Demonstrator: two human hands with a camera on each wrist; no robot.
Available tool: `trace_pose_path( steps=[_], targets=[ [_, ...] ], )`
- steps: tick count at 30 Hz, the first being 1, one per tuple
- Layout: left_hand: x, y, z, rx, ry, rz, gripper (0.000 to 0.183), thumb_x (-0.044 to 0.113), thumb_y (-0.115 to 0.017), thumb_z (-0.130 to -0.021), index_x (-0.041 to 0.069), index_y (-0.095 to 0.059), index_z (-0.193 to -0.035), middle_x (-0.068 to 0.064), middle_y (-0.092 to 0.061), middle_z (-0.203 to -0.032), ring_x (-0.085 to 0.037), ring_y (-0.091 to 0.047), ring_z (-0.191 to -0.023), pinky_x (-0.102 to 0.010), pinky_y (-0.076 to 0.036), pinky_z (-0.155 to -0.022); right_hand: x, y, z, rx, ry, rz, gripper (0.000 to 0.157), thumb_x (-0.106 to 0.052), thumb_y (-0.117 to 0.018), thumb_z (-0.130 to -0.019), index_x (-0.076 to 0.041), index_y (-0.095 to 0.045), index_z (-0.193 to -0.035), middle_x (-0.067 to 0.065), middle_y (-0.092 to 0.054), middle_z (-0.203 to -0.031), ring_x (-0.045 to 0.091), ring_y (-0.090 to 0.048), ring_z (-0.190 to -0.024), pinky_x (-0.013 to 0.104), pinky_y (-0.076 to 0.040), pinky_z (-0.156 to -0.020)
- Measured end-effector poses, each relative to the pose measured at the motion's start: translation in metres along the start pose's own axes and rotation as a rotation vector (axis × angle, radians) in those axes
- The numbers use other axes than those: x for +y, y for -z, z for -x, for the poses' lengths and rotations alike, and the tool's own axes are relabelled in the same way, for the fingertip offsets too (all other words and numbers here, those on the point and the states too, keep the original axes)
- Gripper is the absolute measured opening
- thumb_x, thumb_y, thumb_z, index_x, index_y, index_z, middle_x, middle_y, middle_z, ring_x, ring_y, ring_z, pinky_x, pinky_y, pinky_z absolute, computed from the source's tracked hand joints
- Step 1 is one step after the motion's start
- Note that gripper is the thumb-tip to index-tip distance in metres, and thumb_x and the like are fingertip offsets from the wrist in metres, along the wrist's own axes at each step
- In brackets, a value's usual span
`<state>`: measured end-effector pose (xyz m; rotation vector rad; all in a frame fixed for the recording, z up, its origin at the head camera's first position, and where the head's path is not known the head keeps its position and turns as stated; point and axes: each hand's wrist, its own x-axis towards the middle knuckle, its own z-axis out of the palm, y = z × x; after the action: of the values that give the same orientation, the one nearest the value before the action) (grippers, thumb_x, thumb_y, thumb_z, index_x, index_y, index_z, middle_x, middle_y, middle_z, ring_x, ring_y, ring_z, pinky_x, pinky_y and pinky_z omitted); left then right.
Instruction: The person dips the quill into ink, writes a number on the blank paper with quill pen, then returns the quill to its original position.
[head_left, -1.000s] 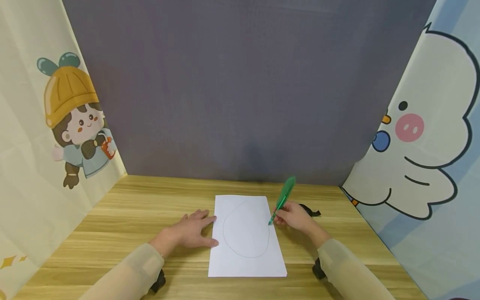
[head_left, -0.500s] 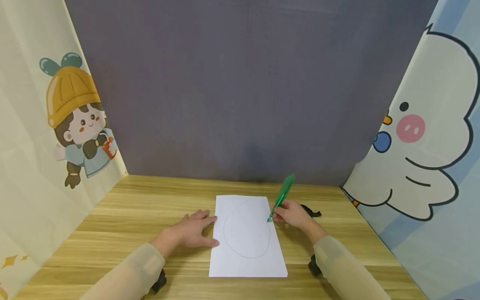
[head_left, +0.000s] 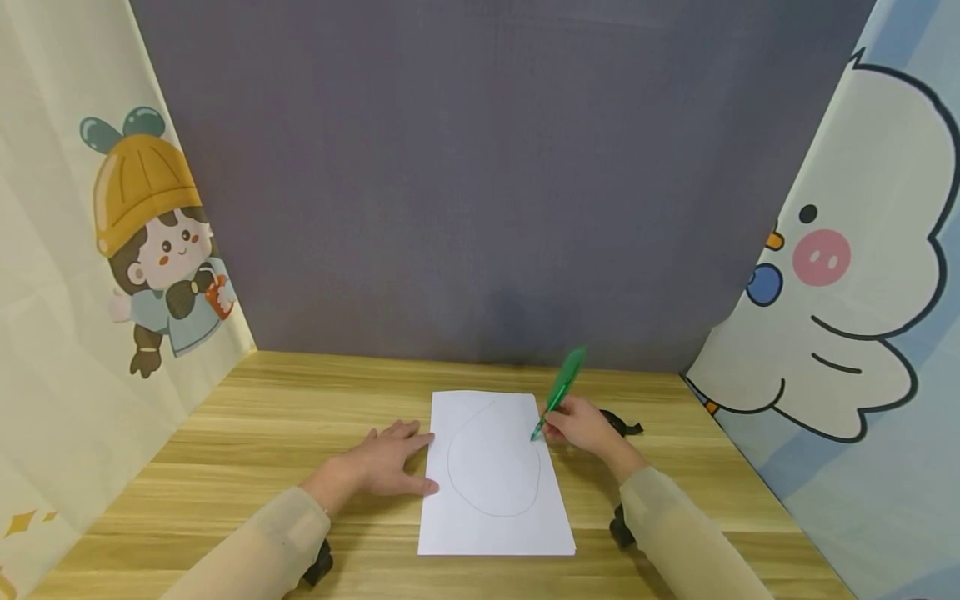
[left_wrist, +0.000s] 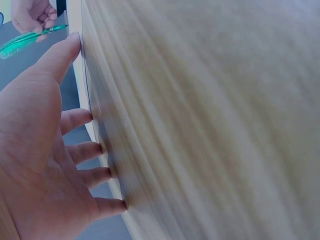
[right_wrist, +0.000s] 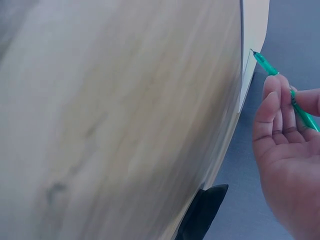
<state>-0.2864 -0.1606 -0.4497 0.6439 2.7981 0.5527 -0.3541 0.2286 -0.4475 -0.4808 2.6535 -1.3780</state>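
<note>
A white sheet of paper [head_left: 495, 537] lies on the wooden table with a thin, pear-like curved line drawn on it, its upper right side unclosed. My right hand [head_left: 588, 427] pinches a green feather pen [head_left: 564, 379] at the paper's right edge, the tip down at the sheet near the line's right end. In the right wrist view the pen's green barrel [right_wrist: 265, 64] runs out past the thumb and fingers to a fine dark point. My left hand [head_left: 382, 460] rests at the paper's left edge, fingers spread, thumb and index fingertip on the sheet.
The wooden table [head_left: 300, 400] extends to both sides of the paper. A black strap-like thing [head_left: 621, 422] lies behind my right hand. A dark grey panel [head_left: 465, 183] stands at the back, with cartoon-printed curtains left and right.
My right hand has moved the feather pen's tip a little up and to the left along the paper's right side. The left hand and the paper stay in place.
</note>
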Motion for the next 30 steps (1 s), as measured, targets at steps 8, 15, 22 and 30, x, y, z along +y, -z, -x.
trace_pose_path(
  steps=[8, 15, 22, 30],
  targets=[
    [0.002, 0.001, 0.001, -0.001, 0.001, 0.001, 0.096, 0.067, -0.078, -0.093, 0.014, -0.047, -0.167, -0.022, -0.029, -0.18, -0.051, -0.022, -0.167, -0.076, -0.017, -0.133, -0.002, -0.003, -0.005, 0.023, -0.036, 0.003, 0.028, -0.013, -0.055, -0.114, 0.007, -0.071, -0.124, 0.014, -0.078, -0.098, 0.023, -0.073, -0.086, 0.037, -0.064, -0.078],
    [0.002, 0.001, 0.002, -0.008, 0.008, 0.007, 0.096, 0.068, -0.077, -0.093, 0.016, -0.046, -0.168, -0.021, -0.027, -0.181, -0.05, -0.021, -0.168, -0.076, -0.016, -0.134, -0.005, -0.007, -0.01, 0.021, -0.043, 0.0, 0.028, -0.014, -0.055, -0.114, 0.006, -0.072, -0.124, 0.014, -0.078, -0.099, 0.022, -0.072, -0.086, 0.038, -0.062, -0.078],
    [0.003, 0.002, 0.002, -0.004, 0.003, 0.002, 0.096, 0.068, -0.077, -0.093, 0.015, -0.047, -0.168, -0.022, -0.028, -0.18, -0.051, -0.021, -0.168, -0.076, -0.017, -0.133, -0.007, -0.01, -0.013, 0.02, -0.041, 0.012, 0.028, -0.013, -0.056, -0.113, 0.006, -0.073, -0.123, 0.013, -0.078, -0.097, 0.022, -0.071, -0.085, 0.035, -0.06, -0.077],
    [0.002, 0.002, 0.002, -0.007, 0.0, -0.006, 0.096, 0.068, -0.076, -0.093, 0.015, -0.046, -0.168, -0.022, -0.028, -0.18, -0.051, -0.022, -0.167, -0.076, -0.018, -0.133, -0.008, -0.015, -0.018, 0.027, -0.048, 0.015, 0.027, -0.012, -0.056, -0.113, 0.006, -0.073, -0.123, 0.012, -0.078, -0.097, 0.021, -0.071, -0.085, 0.034, -0.061, -0.077]
  ],
)
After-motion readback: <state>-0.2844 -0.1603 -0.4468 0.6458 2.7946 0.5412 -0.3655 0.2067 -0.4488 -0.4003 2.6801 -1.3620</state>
